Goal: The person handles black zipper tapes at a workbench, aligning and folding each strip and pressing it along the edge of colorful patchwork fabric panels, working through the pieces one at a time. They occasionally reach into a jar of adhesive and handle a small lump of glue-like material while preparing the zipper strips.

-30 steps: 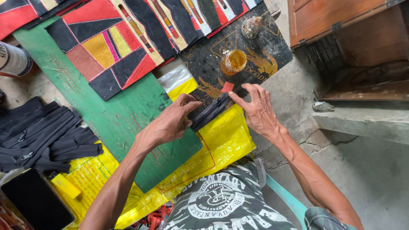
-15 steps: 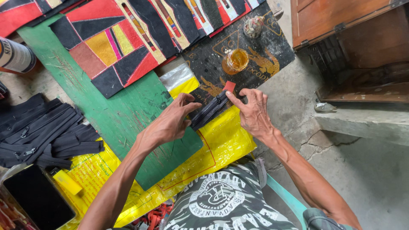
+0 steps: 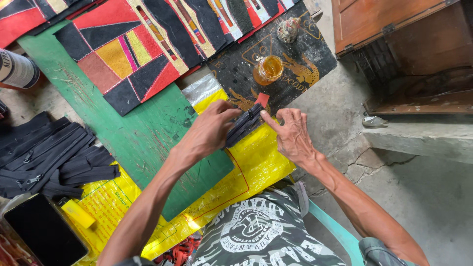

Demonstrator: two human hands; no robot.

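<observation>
Black zipper bundle is held over yellow sheet: left hand fingers clamped on it, right hand fingers spread, fingertip touching end; judged light, floppy, best gripped mid-bundle

A yellow printed plastic bag lies under the hands, a white-labelled can stands far left, and a dark-screened phone lies bottom left.
</observation>
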